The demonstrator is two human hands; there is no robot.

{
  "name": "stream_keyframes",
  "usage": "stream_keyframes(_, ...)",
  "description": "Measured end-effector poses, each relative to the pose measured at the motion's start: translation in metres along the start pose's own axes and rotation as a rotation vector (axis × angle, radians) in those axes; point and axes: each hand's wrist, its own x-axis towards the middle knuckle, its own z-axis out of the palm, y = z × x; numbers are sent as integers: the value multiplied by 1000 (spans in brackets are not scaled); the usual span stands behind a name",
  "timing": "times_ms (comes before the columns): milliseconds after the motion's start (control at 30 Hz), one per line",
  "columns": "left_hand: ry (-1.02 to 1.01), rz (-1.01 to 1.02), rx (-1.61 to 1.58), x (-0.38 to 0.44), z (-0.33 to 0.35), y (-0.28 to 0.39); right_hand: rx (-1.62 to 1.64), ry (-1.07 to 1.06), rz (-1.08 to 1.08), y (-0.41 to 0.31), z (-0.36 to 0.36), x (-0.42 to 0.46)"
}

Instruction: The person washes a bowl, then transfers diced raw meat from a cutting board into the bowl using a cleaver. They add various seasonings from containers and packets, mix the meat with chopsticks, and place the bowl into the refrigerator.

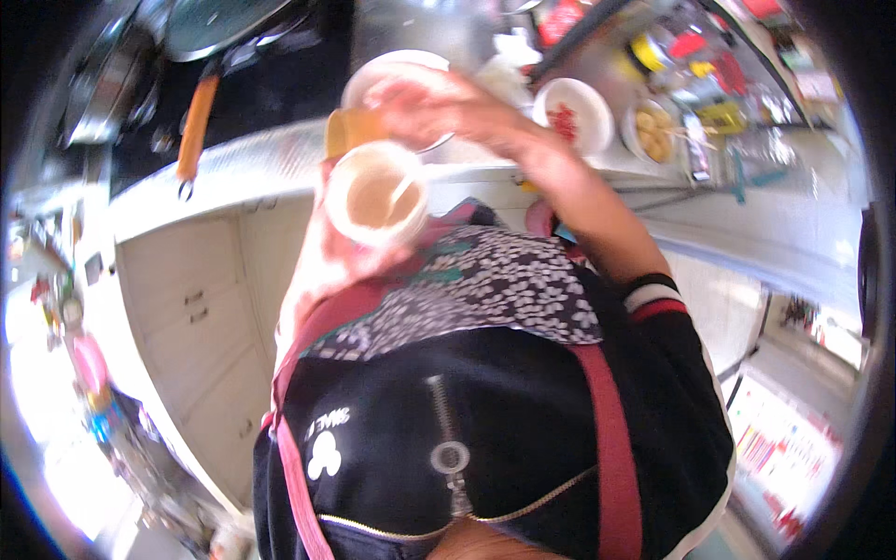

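My left hand (325,245) is wrapped around a white tub (378,234) held in front of the apron. Pale brown contents show inside it, with a light-coloured stick or spoon handle (400,194) leaning in them. Just above the tub, my right hand (434,105) grips an orange-yellow, lid-like piece (353,131); motion blur hides its exact shape and the fingertips. A white bowl (420,57) stands on the counter behind my right hand, which partly covers it.
A white bowl with red pieces (595,115) and a bowl of yellowish round pieces (656,133) stand to the right. Bottles and packets (700,70) crowd the far right. On the left, a pan (210,28) with a wooden handle (196,129) overhangs the counter edge (245,157).
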Motion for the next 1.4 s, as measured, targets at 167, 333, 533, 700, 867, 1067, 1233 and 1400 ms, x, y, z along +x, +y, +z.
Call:
stream_keyframes(167, -45, -79, -165, -8, 19, 20, 329, -217, -29, 12, 24, -2)
stream_keyframes(333, -13, 107, -55, -2, 15, 11, 249, -44, -80, 12, 9, -11)
stream_keyframes(533, 77, 50, 407, 10, -3, 1, -26, 13, -345, -31, -7, -45)
stream_keyframes(700, 45, -81, 335, 21, 22, 11, -595, -47, -652, -43, 11, -53)
stream_keyframes(867, 62, -135, 307, 19, 30, 22, -692, -36, -593, -65, 4, -69)
stream_keyframes(1067, 58, -92, 331, 6, 28, 35, -782, -50, -621, -52, 20, -69)
stream_keyframes(1233, 7, 0, 399, 15, 8, 26, -891, 1, -645, -44, 25, -65)
stream_keyframes(1400, 115, 230, 883, 44, 21, 28, -1143, 438, -466, -48, 37, -56)
